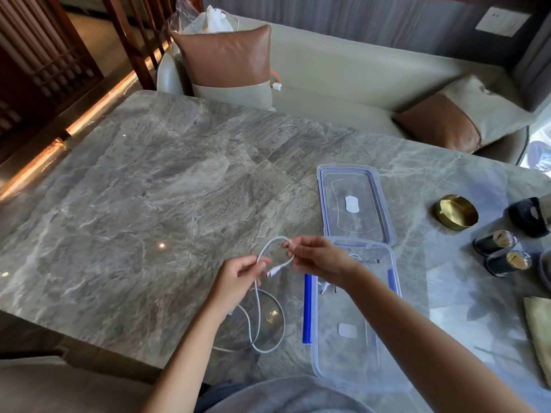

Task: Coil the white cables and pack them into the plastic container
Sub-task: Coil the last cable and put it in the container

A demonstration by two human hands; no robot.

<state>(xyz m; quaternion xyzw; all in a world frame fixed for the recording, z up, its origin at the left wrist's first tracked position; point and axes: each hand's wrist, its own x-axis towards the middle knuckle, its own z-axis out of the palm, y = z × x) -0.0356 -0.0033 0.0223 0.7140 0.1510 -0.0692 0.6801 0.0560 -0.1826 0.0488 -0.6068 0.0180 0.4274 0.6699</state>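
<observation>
A white cable (258, 311) is held above the marble table (134, 189). My left hand (238, 278) pinches it near the plug end, and my right hand (316, 257) pinches the top of a small loop. The rest of the cable hangs down and curls on the table near its front edge. The clear plastic container (343, 368) with blue clips lies just right of my hands, under my right forearm. Another white cable (357, 259) lies inside its far end. The container's lid (354, 204) lies flat behind it.
A gold dish (456, 211), two small dark jars (495, 242) and a black object (529, 216) stand at the right. A folded cloth (539, 332) lies at the right edge. A sofa with brown cushions (226, 58) runs behind the table.
</observation>
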